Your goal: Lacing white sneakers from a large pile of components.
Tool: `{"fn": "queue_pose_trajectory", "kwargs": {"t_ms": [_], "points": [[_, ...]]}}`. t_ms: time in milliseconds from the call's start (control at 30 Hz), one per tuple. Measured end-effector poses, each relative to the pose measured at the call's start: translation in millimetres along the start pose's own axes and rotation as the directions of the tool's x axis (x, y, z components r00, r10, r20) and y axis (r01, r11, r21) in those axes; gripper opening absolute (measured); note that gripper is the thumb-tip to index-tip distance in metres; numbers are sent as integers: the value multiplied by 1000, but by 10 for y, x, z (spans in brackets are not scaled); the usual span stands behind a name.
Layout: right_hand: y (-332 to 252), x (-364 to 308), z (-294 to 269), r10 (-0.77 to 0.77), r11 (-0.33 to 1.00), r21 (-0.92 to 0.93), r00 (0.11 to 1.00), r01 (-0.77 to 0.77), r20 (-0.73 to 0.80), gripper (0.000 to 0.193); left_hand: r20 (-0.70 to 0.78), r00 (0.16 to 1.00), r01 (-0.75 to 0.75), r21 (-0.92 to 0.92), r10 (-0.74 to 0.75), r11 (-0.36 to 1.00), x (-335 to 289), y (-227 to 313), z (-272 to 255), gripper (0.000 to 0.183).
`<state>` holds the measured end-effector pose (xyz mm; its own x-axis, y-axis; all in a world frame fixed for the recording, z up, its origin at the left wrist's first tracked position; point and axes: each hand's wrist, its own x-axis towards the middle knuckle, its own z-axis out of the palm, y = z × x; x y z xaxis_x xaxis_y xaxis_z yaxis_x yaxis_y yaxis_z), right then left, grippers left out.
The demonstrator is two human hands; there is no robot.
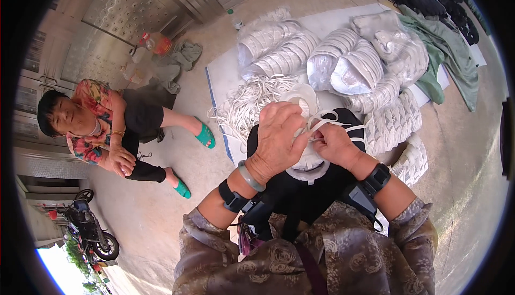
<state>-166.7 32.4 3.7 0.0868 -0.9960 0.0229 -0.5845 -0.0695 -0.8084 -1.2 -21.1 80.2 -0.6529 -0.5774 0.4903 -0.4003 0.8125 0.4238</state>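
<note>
A white shoe upper [310, 175] rests on my lap over black cloth, partly covered by my hands. My left hand [279, 138] is closed on the shoe upper from the left, its fingers bent over the lace area. My right hand [337, 146] pinches a white shoelace [325, 114], which loops up between the two hands. Loose lace ends trail to the right over the black cloth. The exact fingertip contact is hidden behind my knuckles. A tangled pile of white shoelaces [257, 102] lies just beyond my left hand.
Nested stacks of white shoe uppers [279, 45], some in clear plastic, cover a pale sheet [221, 83] ahead. Green cloth [453, 64] lies at the far right. To the left sits a person [120, 118] in green slippers. Bottles [140, 56] and a motorbike [88, 230] stand farther off.
</note>
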Motion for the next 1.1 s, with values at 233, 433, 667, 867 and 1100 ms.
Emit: {"fn": "queue_pose_trajectory", "kwargs": {"t_ms": [233, 433, 667, 867, 1100], "points": [[-36, 122, 152, -139, 990, 27, 989, 141, -57, 11, 8, 974, 217, 248, -226, 944, -727, 85, 211, 21], [35, -15, 273, -42, 999, -11, 979, 40, -199, 10, 50, 952, 282, 249, -303, 927, -759, 68, 440, 27], [21, 14, 346, -150, 988, -19, 954, 150, -259, 10, -99, 941, 322, -25, -323, 946, -748, -110, 437, 18], [223, 76, 414, -139, 985, 67, 965, 158, -222, 11, -135, 942, 301, -77, -309, 951, -751, -185, 462, 16], [184, -25, 218, -122, 990, -91, 978, 108, -168, 5, -95, 938, 328, -76, -334, 942, -778, -165, 509, 16]]}}
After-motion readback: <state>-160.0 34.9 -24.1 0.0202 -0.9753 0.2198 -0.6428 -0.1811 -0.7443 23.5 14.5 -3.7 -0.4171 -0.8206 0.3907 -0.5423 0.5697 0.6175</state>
